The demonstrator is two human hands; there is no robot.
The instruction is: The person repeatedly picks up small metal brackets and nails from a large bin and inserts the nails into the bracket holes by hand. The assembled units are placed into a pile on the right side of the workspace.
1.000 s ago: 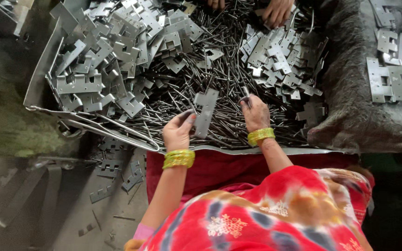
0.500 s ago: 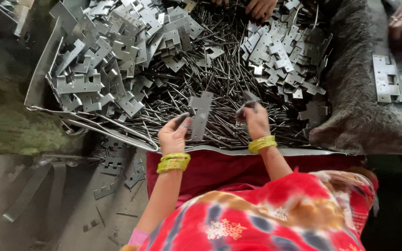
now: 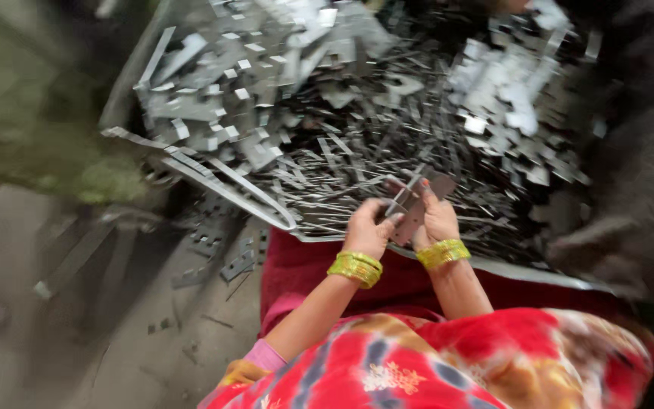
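Metal-scrap tray (image 3: pixel 191 170) behind; flat bracket (image 3: pixel 418 206) pinched between both hands' fingers (image 3: pixel 387 216).

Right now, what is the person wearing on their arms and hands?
Both hands are bare, no gloves. The left wrist and the right wrist each carry a stack of shiny yellow-gold bangles. A pink sleeve edge shows on the left arm. The forearms are uncovered.

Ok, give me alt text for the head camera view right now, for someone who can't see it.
Two hands, the left hand and right hand, hold a flat grey metal plate together over a metal tray heaped with thin metal pins and stamped brackets. Gold bangles circle both wrists; the picture is motion-blurred.
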